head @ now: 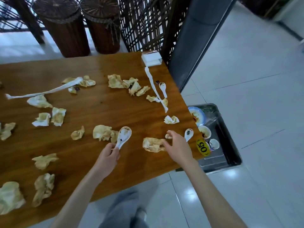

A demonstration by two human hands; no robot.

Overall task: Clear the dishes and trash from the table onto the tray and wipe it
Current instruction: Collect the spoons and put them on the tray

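Left hand [109, 156] pinches a white soup spoon [123, 136] by its handle, over the table [102, 111]. Right hand [176, 145], fingers spread, touches a stained napkin [153, 144]. Carry the spoon level (residue in bowl) to the tray [228, 137] below the table's right edge.

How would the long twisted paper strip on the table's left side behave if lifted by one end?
The strip looks like thin twisted tissue, so probably floppy and light, sagging and trailing. It lies over crumpled napkins, so it may drag them.
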